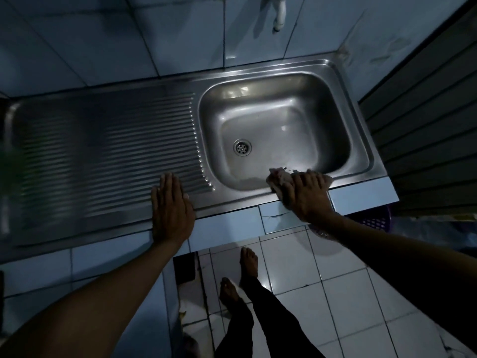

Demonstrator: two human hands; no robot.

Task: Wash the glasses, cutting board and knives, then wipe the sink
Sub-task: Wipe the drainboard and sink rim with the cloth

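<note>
Right hand (308,196) pressing pinkish cloth (280,180) on stainless sink (361,140) front rim at lower right, fingers spread over it, left hand (171,209) flat on ribbed drainboard (103,151), fingers straight.

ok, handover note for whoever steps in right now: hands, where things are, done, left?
Left hand: flat, fingers straight, resting on the drainboard near the front edge.
Right hand: pressing a cloth on the front rim of the sink.
Basin looks empty; drain uncovered. No glasses, cutting board or knives in view.
Done: washing appears finished, judging by the bare sink.
Left: finish wiping the rim, basin and drainboard.
</note>
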